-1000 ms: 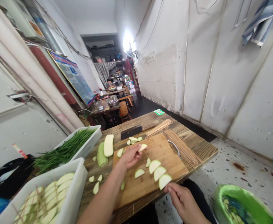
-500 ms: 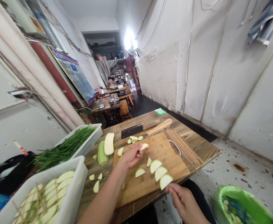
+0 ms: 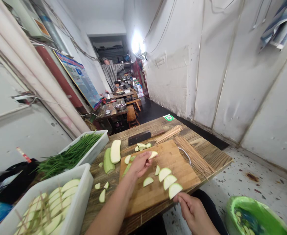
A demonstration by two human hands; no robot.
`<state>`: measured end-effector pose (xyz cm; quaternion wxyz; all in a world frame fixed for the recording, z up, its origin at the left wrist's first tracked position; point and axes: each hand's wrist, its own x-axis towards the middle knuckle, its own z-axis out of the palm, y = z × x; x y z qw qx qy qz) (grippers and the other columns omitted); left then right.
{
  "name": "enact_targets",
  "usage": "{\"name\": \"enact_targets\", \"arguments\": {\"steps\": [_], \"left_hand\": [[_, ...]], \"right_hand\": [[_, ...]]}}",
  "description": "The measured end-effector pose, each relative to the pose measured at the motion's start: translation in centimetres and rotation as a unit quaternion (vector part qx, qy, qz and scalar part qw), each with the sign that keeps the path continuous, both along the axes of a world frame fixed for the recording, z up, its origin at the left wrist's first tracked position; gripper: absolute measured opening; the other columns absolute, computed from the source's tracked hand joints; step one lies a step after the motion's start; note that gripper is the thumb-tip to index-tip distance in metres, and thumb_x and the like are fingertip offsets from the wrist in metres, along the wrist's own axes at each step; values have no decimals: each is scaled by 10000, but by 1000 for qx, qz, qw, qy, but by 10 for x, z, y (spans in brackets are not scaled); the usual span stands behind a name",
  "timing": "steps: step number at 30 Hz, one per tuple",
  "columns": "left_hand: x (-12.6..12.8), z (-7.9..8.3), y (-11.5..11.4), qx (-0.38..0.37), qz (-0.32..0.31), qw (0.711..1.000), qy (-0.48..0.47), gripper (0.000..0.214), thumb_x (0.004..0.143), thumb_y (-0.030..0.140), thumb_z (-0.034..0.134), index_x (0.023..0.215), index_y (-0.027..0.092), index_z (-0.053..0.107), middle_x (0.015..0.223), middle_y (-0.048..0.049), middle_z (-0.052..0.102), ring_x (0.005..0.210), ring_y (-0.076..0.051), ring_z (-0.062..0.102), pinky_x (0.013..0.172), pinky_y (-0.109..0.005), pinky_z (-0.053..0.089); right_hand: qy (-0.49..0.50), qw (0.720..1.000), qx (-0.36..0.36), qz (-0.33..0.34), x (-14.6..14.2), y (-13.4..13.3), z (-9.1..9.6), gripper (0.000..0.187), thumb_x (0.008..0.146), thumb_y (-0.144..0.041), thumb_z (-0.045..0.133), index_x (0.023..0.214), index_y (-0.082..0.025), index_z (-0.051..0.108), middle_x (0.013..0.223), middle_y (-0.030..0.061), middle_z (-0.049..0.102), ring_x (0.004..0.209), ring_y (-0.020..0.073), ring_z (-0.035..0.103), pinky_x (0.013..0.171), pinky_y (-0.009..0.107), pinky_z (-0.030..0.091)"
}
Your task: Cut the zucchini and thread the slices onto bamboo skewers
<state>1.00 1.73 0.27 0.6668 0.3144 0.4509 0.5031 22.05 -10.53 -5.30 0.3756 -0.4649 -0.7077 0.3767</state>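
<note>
My left hand pinches a pale zucchini slice above the cutting board. Low on the right, my right hand grips the near end of a thin skewer, mostly hidden by the half-round zucchini slices threaded along it. The skewer's far tip reaches close to the slice in my left hand. Loose on the board lies another half slice, with more pieces partly hidden behind my left hand. Beyond the board's left corner rest a peeled zucchini piece and a green one.
A cleaver and small end pieces lie behind the board. Bare skewers are spread to its right. White tubs hold green stalks and skewered slices. A green bin stands on the floor; a person sits far back.
The view has shifted very slightly. Both hands keep their grips, and the left hand's slice has turned a little; otherwise hardly anything differs.
</note>
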Motion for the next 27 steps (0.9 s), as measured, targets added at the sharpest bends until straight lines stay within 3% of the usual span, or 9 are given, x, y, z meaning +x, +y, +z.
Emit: {"name": "enact_targets", "arguments": {"steps": [12,22,27], "left_hand": [[9,8,-4,-37,13,999,-2,66,798,96,527,766,76,581,805,-111,634,449,-15,406,342,-104,265],[13,13,-9,-37,20,999,20,101,813,122,519,822,56,596,849,-134,637,437,-15,401,331,-113,248],[16,14,-9,-35,11,999,14,76,794,97,532,784,52,593,756,-109,620,443,-25,410,337,-118,234]], "right_hand": [[-9,999,46,-16,-6,1,12,391,940,-357,282,776,-168,582,577,8,542,499,142,491,515,222,391],[-4,998,49,-27,-9,3,7,353,941,-344,310,790,-166,575,585,5,557,499,139,503,508,212,379],[-10,998,50,-27,-13,8,7,373,944,-371,307,743,-181,557,548,-12,521,476,134,484,481,209,347]]}}
